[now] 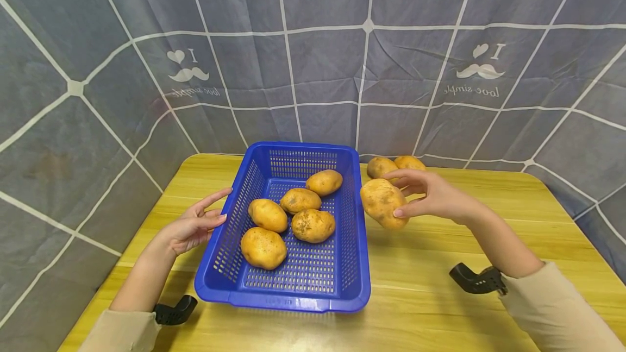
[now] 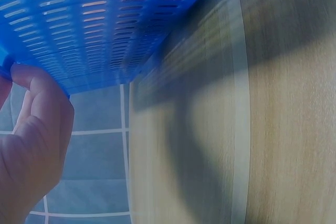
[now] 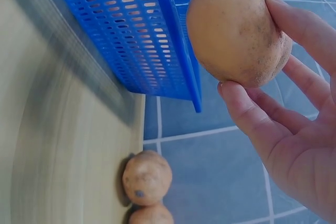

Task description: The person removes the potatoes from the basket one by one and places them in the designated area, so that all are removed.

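Observation:
A blue plastic basket [image 1: 352,265] sits mid-table and holds several potatoes [image 1: 313,225]. My right hand [image 1: 430,197] grips a large potato [image 1: 383,203] in the air just right of the basket's right wall; the right wrist view shows this potato [image 3: 236,30] pinched between thumb and fingers [image 3: 247,108] beside the basket [image 3: 136,40]. My left hand [image 1: 195,224] rests with straight fingers against the basket's left wall; its thumb [image 2: 37,98] touches the rim of the basket [image 2: 105,30].
Two more potatoes [image 1: 393,165] lie on the wooden table [image 1: 464,297] behind my right hand, also seen as a pair of potatoes [image 3: 147,182] in the right wrist view. A grey grid-patterned cloth [image 1: 323,64] walls in the table on the back and sides.

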Tool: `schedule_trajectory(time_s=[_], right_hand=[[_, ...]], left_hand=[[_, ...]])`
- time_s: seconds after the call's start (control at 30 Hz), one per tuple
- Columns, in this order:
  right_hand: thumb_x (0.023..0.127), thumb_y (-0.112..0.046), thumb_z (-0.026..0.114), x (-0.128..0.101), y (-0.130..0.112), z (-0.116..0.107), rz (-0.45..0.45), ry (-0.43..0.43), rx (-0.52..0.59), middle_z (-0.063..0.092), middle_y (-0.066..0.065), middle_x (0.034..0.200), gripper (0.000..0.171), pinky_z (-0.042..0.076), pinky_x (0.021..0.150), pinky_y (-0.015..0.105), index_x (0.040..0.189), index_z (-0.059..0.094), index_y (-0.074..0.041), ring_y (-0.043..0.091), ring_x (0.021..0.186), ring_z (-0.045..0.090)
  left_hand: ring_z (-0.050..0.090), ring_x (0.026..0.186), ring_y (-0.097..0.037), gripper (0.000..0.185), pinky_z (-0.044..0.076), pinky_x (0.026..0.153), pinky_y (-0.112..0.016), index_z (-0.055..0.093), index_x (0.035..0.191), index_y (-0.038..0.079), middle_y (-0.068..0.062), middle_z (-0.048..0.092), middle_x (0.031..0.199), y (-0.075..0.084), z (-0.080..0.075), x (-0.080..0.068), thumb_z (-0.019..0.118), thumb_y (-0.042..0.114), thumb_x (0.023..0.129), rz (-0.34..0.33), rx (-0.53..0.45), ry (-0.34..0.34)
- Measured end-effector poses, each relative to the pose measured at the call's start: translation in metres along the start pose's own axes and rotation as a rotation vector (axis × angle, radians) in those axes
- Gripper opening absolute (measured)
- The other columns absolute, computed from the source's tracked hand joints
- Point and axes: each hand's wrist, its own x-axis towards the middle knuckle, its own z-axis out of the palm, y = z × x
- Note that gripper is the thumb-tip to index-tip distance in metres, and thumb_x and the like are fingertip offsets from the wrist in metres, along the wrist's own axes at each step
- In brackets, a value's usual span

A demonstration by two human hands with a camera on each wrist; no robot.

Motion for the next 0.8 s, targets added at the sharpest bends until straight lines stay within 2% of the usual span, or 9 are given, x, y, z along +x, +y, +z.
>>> schedule_trajectory(time_s=[0.5, 0.8], right_hand=[[0.075, -0.009, 0.077, -0.014, 0.003, -0.013, 0.033, 0.075, -0.056, 0.058, 0.017, 0.116, 0.061, 0.054, 0.077, 0.032, 0.129, 0.049, -0.007, 0.026, 0.104, 0.057], [0.075, -0.012, 0.078, -0.019, 0.004, -0.017, 0.041, 0.092, -0.097, 0.056, 0.015, 0.119, 0.061, 0.054, 0.077, 0.032, 0.130, 0.050, -0.011, 0.029, 0.106, 0.055]], left_hand=[[0.064, 0.096, -0.024, 0.052, 0.055, 0.079, -0.035, 0.050, 0.128, 0.028, -0.012, 0.061, 0.111, 0.000, 0.000, 0.000, 0.042, -0.009, 0.094, -0.006, -0.008, -0.005], [0.064, 0.096, -0.024, 0.052, 0.055, 0.079, -0.035, 0.051, 0.128, 0.028, -0.011, 0.061, 0.111, 0.001, 0.000, 0.000, 0.042, -0.010, 0.094, -0.001, -0.017, -0.016]])
